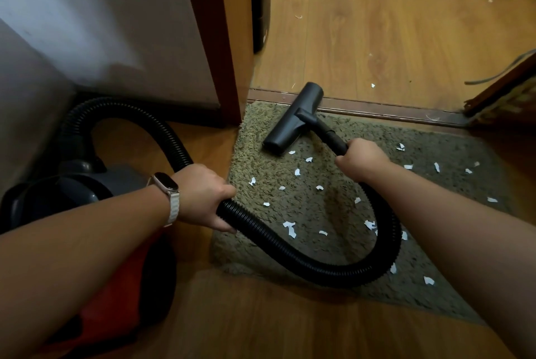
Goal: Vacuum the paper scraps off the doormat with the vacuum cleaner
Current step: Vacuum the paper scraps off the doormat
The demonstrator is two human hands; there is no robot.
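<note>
A shaggy olive doormat [324,213] lies on the wood floor at a doorway, strewn with several white paper scraps [289,227]. The black floor nozzle [293,118] rests on the mat's far left part, by the threshold. My right hand [361,160] grips the rigid tube just behind the nozzle. My left hand [203,197], with a watch on the wrist, grips the black ribbed hose [313,264], which loops over the mat between both hands. The red and grey vacuum body [87,213] sits on the floor at the left.
A brown door frame [226,54] and a white wall stand left of the mat. A dark threshold strip [377,110] runs along the mat's far edge. A few scraps [372,85] lie on the wood floor beyond it. A door edge [499,89] stands at the right.
</note>
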